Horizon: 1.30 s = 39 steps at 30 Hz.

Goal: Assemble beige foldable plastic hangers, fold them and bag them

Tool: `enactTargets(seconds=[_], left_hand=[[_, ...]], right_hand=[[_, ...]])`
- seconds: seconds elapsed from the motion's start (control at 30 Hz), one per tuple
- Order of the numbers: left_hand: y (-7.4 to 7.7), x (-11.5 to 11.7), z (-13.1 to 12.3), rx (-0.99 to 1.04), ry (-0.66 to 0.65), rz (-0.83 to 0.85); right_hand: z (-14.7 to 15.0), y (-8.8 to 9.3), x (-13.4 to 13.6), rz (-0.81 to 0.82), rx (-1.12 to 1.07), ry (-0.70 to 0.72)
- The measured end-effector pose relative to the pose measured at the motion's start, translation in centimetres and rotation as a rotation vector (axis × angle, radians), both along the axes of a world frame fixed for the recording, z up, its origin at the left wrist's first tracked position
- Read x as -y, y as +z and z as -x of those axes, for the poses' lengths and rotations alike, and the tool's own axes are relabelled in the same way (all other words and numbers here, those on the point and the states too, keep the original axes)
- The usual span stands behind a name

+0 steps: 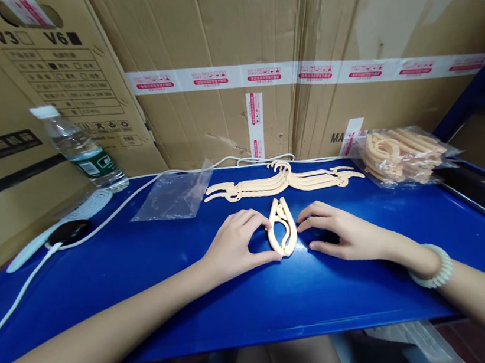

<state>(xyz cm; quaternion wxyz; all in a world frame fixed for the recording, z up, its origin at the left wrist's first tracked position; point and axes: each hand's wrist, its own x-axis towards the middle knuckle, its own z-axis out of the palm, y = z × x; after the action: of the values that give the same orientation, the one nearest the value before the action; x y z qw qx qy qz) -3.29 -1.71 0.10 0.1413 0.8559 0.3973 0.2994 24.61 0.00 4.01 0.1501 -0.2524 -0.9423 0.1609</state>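
A folded cream plastic folding hanger lies on the blue table in front of me, its two arms drawn together around the hook. My left hand has it by the left side, with a fingertip on the side edge and the thumb at the lower end. Just right of the hanger, my right hand is open, fingers curved and apart with nothing between them. Behind the folded one, several unfolded hangers lie together in a row, hooks toward the back.
A clear bag of folded hangers sits at the back right, near a dark phone-like slab. An empty plastic bag, a white cable, a black round object and a water bottle are on the left. Cardboard boxes wall the back.
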Motion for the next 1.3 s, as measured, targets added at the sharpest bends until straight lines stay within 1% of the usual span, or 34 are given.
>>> enactTargets(seconds=[0.37,0.47,0.6,0.73,0.87,0.97,1.13,1.3], left_hand=[[0.2,0.0,0.0,0.006,-0.002,0.03],[0.5,0.0,0.1,0.057,-0.009,0.081],[0.7,-0.2,0.3,0.163,0.037,0.16],[0.4,-0.7,0.5,0.233,0.071,0.21],[0.3,-0.9,0.6,0.262,0.083,0.25],[0.5,-0.7,0.6,0.262,0.068,0.276],[0.8,-0.6,0.6,0.226,0.053,0.262],[0.6,-0.8,0.7,0.223,0.1,0.251]], right_hand=[[-0.1,-0.1,-0.3,0.024,-0.002,0.005],[-0.2,-0.1,-0.3,0.035,-0.01,0.01],[-0.5,0.1,-0.5,0.048,-0.002,0.013],[-0.9,0.3,-0.9,0.048,0.003,-0.007],[-1.1,0.5,-1.1,0.043,0.001,-0.004],[-1.2,0.6,-1.2,0.043,0.003,0.0],[-1.3,0.6,-1.3,0.064,-0.008,-0.008],[-1.6,0.9,-1.6,0.123,-0.023,-0.01]])
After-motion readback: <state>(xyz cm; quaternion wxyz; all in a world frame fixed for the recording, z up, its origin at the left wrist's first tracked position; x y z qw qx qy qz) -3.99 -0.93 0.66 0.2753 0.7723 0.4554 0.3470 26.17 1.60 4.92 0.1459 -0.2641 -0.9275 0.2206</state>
